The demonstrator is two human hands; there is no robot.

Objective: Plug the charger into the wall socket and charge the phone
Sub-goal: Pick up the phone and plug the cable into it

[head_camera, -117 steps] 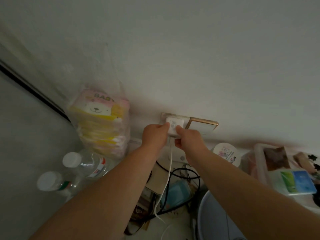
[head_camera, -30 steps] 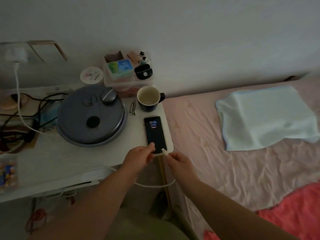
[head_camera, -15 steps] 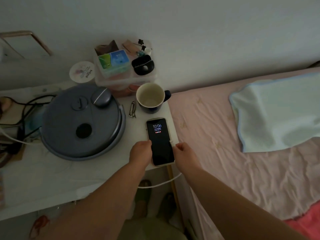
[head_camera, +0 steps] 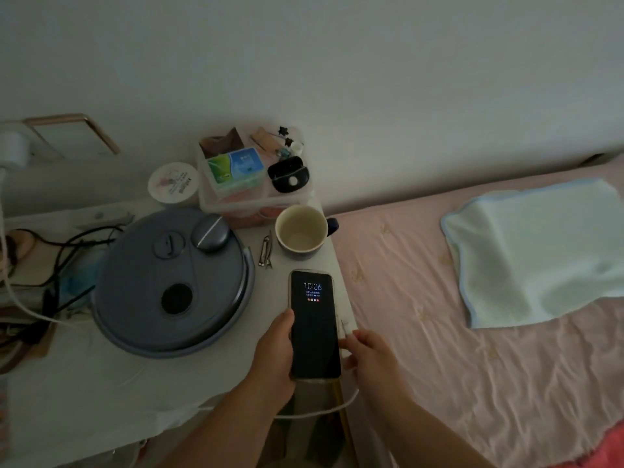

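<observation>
Phone sits in my left hand grip at the surface edge; my right hand pinches the cable plug beside it. Charger is in the wall. Misaligned plug could scrape the port or nudge the phone off.

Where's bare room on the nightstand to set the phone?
Bare tabletop in front of the grey round lid, left of the left hand. Crowded behind: mug, hair clip, storage box, cables far left.
</observation>
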